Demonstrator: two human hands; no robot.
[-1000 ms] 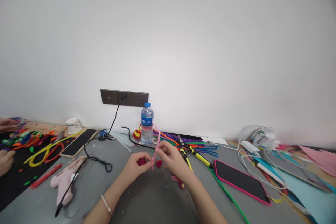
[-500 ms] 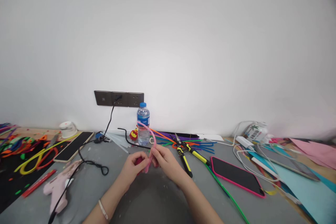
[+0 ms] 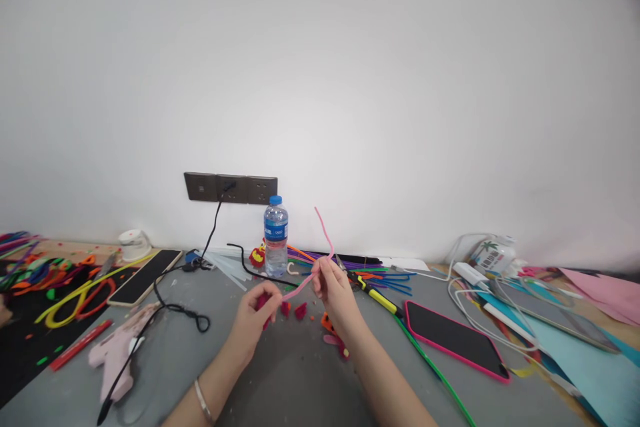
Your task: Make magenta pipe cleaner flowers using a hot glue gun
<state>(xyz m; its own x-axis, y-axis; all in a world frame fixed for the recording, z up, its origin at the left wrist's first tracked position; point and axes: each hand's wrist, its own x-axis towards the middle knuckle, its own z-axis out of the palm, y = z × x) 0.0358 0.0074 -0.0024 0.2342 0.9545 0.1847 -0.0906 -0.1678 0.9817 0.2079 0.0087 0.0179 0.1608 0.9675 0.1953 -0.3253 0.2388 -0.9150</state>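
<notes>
A pink pipe cleaner [image 3: 298, 289] runs between my two hands. My left hand [image 3: 256, 313] is closed, pinching its lower end together with a dark red piece [image 3: 263, 301] that my fingers partly cover. My right hand [image 3: 334, 290] is closed around the pipe cleaner farther along, and the free end bends upward past my fingers. Small crimson pieces [image 3: 301, 311] lie on the grey tabletop between my hands. Beside my right wrist sits a small orange and pink piece [image 3: 330, 324], partly hidden by the arm.
A water bottle [image 3: 276, 240] stands behind my hands. Yellow-handled pliers [image 3: 380, 298], a pink-cased phone [image 3: 456, 340] and a green pipe cleaner [image 3: 435, 370] lie right. Leftward are a pink glue gun [image 3: 114, 353] with black cord, another phone [image 3: 145, 277] and part of someone's hand [image 3: 4, 313].
My hands have moved apart, the right one up and to the right, drawing the pink pipe cleaner out between them. Crimson pieces on the table have come into view.
</notes>
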